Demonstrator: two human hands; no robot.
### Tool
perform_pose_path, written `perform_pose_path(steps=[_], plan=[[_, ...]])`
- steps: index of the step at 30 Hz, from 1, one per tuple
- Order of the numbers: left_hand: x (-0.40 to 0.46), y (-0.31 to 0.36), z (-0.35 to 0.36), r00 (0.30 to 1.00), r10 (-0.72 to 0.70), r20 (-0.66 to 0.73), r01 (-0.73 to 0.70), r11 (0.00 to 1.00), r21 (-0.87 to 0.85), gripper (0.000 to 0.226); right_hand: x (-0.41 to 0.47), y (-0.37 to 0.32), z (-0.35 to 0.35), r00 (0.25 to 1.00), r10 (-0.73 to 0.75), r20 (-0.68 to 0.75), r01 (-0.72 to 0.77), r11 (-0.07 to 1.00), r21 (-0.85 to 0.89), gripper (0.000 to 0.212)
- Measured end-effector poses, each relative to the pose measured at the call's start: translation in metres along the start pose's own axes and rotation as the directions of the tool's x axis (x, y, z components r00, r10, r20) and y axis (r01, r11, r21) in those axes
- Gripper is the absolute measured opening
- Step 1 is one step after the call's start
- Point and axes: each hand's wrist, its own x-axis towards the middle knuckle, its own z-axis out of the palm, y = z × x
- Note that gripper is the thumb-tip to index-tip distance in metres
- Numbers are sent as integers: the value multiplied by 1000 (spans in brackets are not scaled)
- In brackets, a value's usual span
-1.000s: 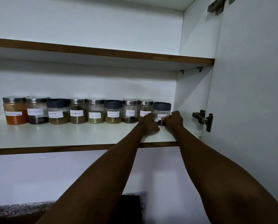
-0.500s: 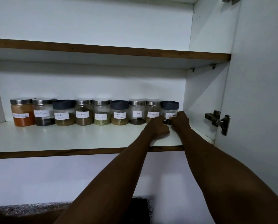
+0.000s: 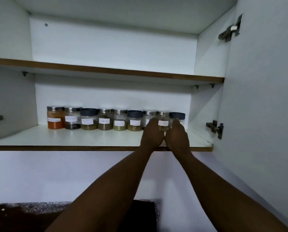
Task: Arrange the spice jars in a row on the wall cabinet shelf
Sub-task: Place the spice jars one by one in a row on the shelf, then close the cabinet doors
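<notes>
I've got nine spice jars [image 3: 116, 119] standing in one row along the back of the lower cabinet shelf [image 3: 89, 139], lids touching or nearly so, running from centre-left to centre-right of the frame. Every jar I can see the front of wears a white paper label with handwriting, but it's too small and blurred for me to read a single word. The leftmost jar [image 3: 55, 117] holds orange powder under a steel lid. The third, the sixth and the rightmost jar [image 3: 177, 116] have dark lids; the rest are steel.

My left hand [image 3: 152, 133] is up in front of the seventh jar, covering most of its label, fingers together and reaching towards the glass. My right hand [image 3: 177, 134] sits just beside it, fingers against the front of the rightmost jar and hiding its label. I see both hands from the back, so I can't tell whether the fingertips grip or only touch. The eighth jar [image 3: 163, 120] shows between them, label in view.

The open cabinet door [image 3: 265, 97] fills the right of the frame, its hinges [image 3: 215, 128] showing. My forearms are cut off at the bottom edge.
</notes>
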Motion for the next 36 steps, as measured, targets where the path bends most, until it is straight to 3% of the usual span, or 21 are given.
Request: perform_pose_path(steps=[3, 9, 16, 21, 25, 30, 33, 35, 36], plan=[[-44, 9, -56, 979, 100, -176, -68, 982, 178, 64, -47, -59, -19, 958, -237, -162, 211, 964, -162, 62], [-124, 34, -175, 930, 289, -228, -176, 893, 415, 72, -133, -159, -51, 918, -317, -240, 229, 915, -331, 74], [-210, 67, -288, 917, 306, -257, -132, 839, 528, 71, -223, -260, -89, 905, -343, -250, 263, 915, -304, 76], [-248, 107, -366, 889, 289, -354, -26, 805, 593, 79, -265, -329, -112, 906, -363, -216, 330, 927, -176, 74], [-280, 135, -445, 762, 227, -607, 298, 708, 640, 96, -303, -404, -116, 884, -436, -170, 450, 892, 49, 73], [-316, 136, -544, 449, 102, -888, 662, 629, 408, 104, -349, -491, -115, 843, -533, -69, 518, 771, 371, 71], [-339, 122, -575, 288, -178, -941, 698, 712, 79, 98, -370, -521, -115, 809, -588, 12, 512, 714, 478, 68], [-350, 116, -585, 235, -373, -898, 652, 745, -139, 79, -378, -531, -115, 794, -605, 54, 490, 690, 533, 66], [-355, 116, -587, 230, -374, -899, 635, 758, -153, 66, -379, -534, -115, 798, -599, 67, 468, 686, 557, 64]])
